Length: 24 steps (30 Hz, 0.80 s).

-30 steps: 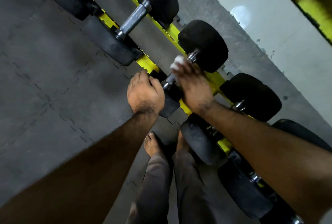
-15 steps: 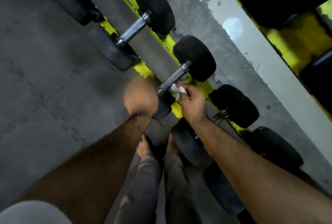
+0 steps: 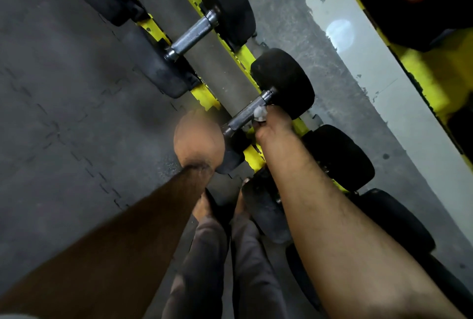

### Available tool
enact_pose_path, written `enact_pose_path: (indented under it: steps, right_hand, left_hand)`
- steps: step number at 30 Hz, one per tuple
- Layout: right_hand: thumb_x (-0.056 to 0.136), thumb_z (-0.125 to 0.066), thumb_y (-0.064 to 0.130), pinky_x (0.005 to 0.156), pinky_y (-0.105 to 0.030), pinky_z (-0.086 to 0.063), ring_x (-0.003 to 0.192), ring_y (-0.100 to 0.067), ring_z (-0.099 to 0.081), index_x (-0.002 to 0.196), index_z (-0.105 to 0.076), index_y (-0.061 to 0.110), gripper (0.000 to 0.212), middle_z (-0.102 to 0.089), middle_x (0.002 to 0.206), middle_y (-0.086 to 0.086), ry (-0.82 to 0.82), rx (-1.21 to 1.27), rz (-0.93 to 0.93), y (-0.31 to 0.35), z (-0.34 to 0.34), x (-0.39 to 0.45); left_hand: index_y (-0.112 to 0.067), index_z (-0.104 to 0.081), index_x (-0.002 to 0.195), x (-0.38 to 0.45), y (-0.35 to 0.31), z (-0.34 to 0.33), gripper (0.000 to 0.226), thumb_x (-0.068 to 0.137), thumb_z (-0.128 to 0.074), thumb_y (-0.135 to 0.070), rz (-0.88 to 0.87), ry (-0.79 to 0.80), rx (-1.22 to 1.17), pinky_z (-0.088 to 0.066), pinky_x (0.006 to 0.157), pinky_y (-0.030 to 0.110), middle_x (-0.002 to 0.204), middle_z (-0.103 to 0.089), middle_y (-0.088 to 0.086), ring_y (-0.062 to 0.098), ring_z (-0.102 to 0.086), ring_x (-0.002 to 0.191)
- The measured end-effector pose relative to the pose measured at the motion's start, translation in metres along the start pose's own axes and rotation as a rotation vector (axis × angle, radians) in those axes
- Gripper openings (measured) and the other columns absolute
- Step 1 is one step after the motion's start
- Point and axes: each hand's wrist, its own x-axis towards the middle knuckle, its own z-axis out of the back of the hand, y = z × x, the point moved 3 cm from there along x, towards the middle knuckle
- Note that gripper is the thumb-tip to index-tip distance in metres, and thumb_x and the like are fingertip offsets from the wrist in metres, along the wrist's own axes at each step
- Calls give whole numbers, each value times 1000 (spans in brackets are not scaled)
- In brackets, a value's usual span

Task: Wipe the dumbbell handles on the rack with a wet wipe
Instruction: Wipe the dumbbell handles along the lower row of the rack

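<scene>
- Dumbbell handle (image 3: 247,113) — a knurled metal bar between two black rubber heads — lies on the yellow rack (image 3: 204,95), slanting from lower left to upper right near the middle of the view.
- Wet wipe (image 3: 260,113), a small white wad, sits pressed against the far end of that handle, just beside the upper head (image 3: 284,80).
- Right hand (image 3: 275,126) reaches in from the lower right; its grip is pinched narrow on the wipe, holding it to the bar.
- Left hand (image 3: 199,139) is heavily blurred, close to the near head (image 3: 230,154) of the same dumbbell; whether its grip is curled or relaxed I cannot tell, nor whether it touches the weight.
- Second dumbbell (image 3: 194,34) rests further up the rack, its handle bare, well apart from both hands.
- More black heads (image 3: 340,157) line the rack toward the lower right, partly hidden behind the right forearm.
- Grey rubber floor (image 3: 64,113) spreads to the left — the person's grey trouser legs (image 3: 230,267) and bare feet stand on it at the bottom of the view.
</scene>
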Motion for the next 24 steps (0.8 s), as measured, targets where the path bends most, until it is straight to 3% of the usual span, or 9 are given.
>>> enact_pose_path:
  steps: [2,5,8,11,14,17,19,21,24]
  right_hand:
    - [94,-34,-13,54,-24,-52,76,-19,-60,81,-54,6,30,-60,90,-11,34,73,-23,4,-3,3]
    - [100,-33,-7,70,-25,-51,78,-14,-61,83,-57,7,32,-63,88,-7,119,157,-13,5,-14,9]
    - [94,-44,1,62,-24,-46,76,-14,-60,94,-62,8,19,-66,95,-6,97,-26,21,-12,-24,-9]
    - [68,-57,7,55,-22,-42,66,-17,-55,94,-59,5,27,-57,86,-7,197,-144,-46,-12,-21,-15]
    - [85,-58,10,61,-25,-44,70,-17,-56,92,-57,10,7,-58,91,-5,116,-140,38,0,-27,-2]
    - [69,-68,17,62,-32,-54,74,-27,-65,106,-60,4,40,-66,94,-13,85,-123,41,-29,-27,-16]
    - [61,-64,15,63,-32,-56,70,-28,-66,94,-64,3,35,-68,85,-14,208,-138,-26,-41,-28,-29]
    - [72,-57,11,59,-25,-47,64,-18,-59,73,-57,11,0,-62,68,-3,275,-36,-9,-22,-29,-18]
    - [74,-53,9,58,-18,-45,64,-7,-57,68,-47,18,12,-54,61,9,252,185,55,-1,-31,4]
  left_hand:
    - [0,-66,118,-2,-1,0,49,88,-40,-29,-9,-8,-1,-49,100,44,118,-68,16,33,-62,113]
    - [1,-66,117,-2,0,-1,48,87,-42,-28,-24,-7,6,-49,99,44,118,-68,17,33,-62,112]
    - [0,-66,117,0,0,-1,47,87,-43,-27,-22,-4,10,-49,99,44,118,-68,16,33,-62,112]
    - [0,-66,118,-1,-1,1,48,87,-43,-28,-31,-4,1,-49,99,45,119,-67,16,33,-62,113]
    - [0,-66,118,-1,1,-1,46,87,-43,-27,-30,-12,13,-49,98,45,119,-67,15,32,-61,112]
    - [1,-65,116,0,1,-2,45,86,-44,-26,-48,-21,4,-50,96,45,115,-68,17,34,-62,109]
    - [1,-65,115,0,0,0,45,86,-44,-26,-43,-20,9,-50,96,45,115,-67,17,34,-62,109]
    - [0,-65,115,1,0,1,44,85,-45,-25,-42,-26,2,-50,96,44,115,-67,16,34,-61,108]
    - [-1,-66,113,0,-2,1,42,85,-46,-25,-39,-37,0,-50,95,43,113,-67,15,33,-62,107]
